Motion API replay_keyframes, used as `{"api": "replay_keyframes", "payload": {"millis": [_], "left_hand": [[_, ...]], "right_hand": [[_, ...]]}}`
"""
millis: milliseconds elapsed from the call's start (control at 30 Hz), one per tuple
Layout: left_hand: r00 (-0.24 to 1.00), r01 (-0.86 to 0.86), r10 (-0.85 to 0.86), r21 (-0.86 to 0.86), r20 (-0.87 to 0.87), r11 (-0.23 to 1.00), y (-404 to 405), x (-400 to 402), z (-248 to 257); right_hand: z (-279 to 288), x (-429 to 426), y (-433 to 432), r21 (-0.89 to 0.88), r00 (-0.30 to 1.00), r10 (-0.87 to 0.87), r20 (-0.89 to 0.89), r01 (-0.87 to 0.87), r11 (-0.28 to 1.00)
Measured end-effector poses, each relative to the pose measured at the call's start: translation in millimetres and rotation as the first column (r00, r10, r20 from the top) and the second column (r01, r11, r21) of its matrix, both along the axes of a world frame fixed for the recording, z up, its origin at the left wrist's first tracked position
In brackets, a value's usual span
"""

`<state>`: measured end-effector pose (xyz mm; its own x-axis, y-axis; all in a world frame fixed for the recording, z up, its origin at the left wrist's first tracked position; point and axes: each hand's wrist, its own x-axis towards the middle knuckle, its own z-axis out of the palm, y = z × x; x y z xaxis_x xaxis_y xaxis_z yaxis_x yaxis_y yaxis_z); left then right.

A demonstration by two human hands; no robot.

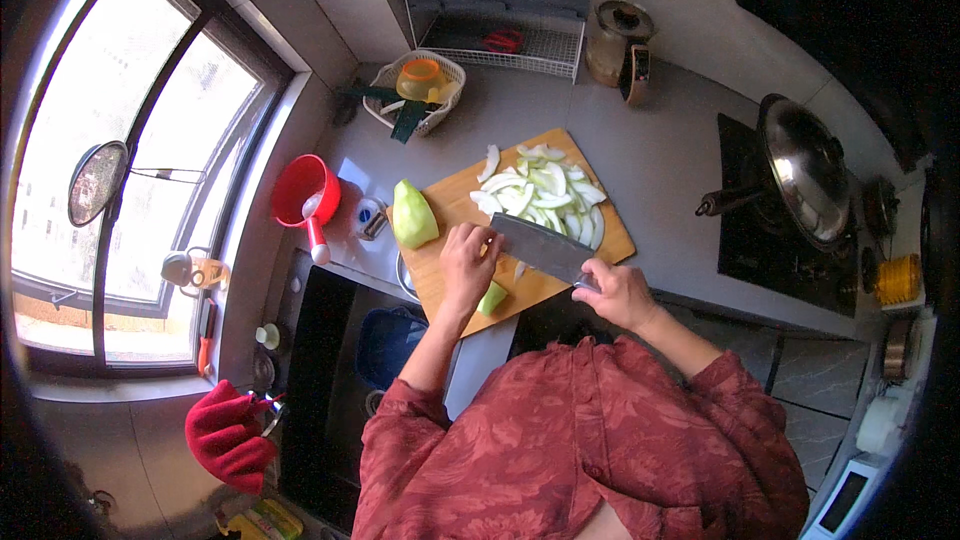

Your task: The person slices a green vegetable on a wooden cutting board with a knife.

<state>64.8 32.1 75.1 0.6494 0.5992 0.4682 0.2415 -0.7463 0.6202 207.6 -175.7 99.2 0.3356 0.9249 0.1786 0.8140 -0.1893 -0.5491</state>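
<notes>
A wooden cutting board (541, 297) lies slanted on the counter in front of me. My right hand (619, 294) grips the handle of a cleaver (544, 246), its broad blade pointing left above the board. Curled fingers of my left hand (471, 262) are at the blade's far end; whether they hold a small piece is hidden. Beyond the blade spreads a pile of pale green-white slices (551, 191), seemingly of a peeled gourd. One large peeled gourd piece (414, 216) sits at the board's left edge. A smaller green piece (492, 298) rests just right of my left wrist.
Left of the board are a red dipper (306, 191) and a peeler (370, 217). The black sink (330, 360) holds a blue basin (390, 345). Behind stand a white basket (450, 101), wire rack (499, 52) and glass kettle (619, 45). A lidded wok (806, 172) is on the right hob.
</notes>
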Motion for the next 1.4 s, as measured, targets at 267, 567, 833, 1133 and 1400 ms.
{"api": "replay_keyframes", "payload": {"millis": [267, 567, 833, 1133, 1400], "left_hand": [[0.999, 0.019, -0.017, 0.047, -0.04, 0.999, -51, -71, -43], [0.992, -0.054, 0.063, 0.091, -0.109, 0.994, -52, -66, -81], [0.987, -0.092, 0.099, 0.056, -0.129, 0.994, -59, -59, -78], [0.983, 0.077, -0.09, -0.083, -0.162, 0.994, -55, -82, -85], [0.976, 0.112, -0.099, 0.055, -0.191, 0.992, -50, -80, -94]], "right_hand": [[-5, -15, 2, -0.194, 0.675, -0.172, -0.717, 0.043, 0.98], [-10, -46, 16, -0.202, 0.782, -0.008, -0.623, -0.152, 0.968], [-6, -51, 14, -0.265, 0.776, -0.045, -0.629, -0.159, 0.951], [-15, -52, 15, -0.201, 0.828, 0.08, -0.554, -0.226, 0.953], [-19, -49, 22, -0.167, 0.803, 0.107, -0.586, -0.249, 0.954]]}}
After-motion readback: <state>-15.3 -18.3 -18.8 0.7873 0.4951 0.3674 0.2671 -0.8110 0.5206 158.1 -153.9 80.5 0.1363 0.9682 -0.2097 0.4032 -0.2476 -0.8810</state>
